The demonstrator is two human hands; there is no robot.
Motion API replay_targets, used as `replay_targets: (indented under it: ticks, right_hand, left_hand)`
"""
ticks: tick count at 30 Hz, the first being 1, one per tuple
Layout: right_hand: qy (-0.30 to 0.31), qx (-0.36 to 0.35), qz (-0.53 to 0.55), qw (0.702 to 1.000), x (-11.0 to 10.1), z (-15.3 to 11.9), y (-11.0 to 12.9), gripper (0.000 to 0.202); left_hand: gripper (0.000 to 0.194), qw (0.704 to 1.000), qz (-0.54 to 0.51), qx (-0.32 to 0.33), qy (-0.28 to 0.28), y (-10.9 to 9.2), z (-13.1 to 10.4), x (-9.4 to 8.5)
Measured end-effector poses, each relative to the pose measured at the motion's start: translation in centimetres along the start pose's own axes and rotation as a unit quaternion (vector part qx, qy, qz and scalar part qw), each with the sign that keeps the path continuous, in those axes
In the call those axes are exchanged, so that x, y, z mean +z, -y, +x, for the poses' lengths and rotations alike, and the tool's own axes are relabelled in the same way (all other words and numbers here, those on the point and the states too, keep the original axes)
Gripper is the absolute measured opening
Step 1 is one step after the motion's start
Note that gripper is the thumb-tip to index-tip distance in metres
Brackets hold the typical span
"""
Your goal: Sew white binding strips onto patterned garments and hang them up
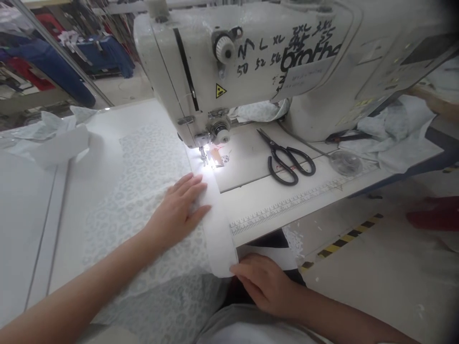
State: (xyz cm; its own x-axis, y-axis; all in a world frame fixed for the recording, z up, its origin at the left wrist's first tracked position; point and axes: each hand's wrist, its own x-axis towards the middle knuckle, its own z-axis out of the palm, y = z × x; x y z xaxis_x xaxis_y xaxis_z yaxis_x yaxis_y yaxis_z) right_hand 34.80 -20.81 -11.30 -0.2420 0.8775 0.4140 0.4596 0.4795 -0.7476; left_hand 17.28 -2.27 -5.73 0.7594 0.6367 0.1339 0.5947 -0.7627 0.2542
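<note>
While left hand lay spread on patterned fabric, mid-frame | right hand pinched white strip, lower centre

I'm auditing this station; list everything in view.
sewing machine: one, off-white, top centre
table: one, white, centre
strip: one, white, lower centre
spotted fabric: count unclear, pale, left of strip
scissors: one, black, right of strip
ruler: one, white, table front
round thing: one, clear, table right
crumpled cloth: count unclear, pale, table ends
background cloth: count unclear, mostly blue, top left
floor tape: one, yellow-black, right
left hand: one, bare, on fabric
right hand: one, bare, at strip end
</note>
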Motion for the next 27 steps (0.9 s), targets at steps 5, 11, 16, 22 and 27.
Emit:
replay_targets:
  ticks: [5, 11, 16, 22, 27]
  right_hand:
    - [0.013, -0.124, -0.062, 0.990, -1.9, 1.7, -0.1, 0.027]
    - [0.021, -0.108, -0.056, 0.992, -2.9, 3.2, 1.2, 0.015]
    - [0.030, -0.075, -0.022, 0.997, -3.1, 5.7, 1.2, 0.022]
    - [0.038, -0.072, -0.052, 0.995, -3.4, 9.4, -0.8, 0.021]
    - [0.055, -0.079, -0.079, 0.992, -3.9, 12.0, -2.2, 0.022]
  left_hand:
    - [0.038, 1.000, 0.014, -0.002, 0.022, -1.0, -0.6, -0.2]
    - [0.042, 0.999, -0.002, -0.034, 0.027, -2.4, -2.0, -0.1]
    - [0.042, 0.999, 0.004, -0.033, 0.028, -1.1, -1.1, -0.3]
    - [0.040, 1.000, 0.009, -0.016, 0.014, 1.8, 2.0, -0.7]
    - [0.036, 1.000, -0.005, 0.003, -0.002, 3.9, 4.3, -1.1]
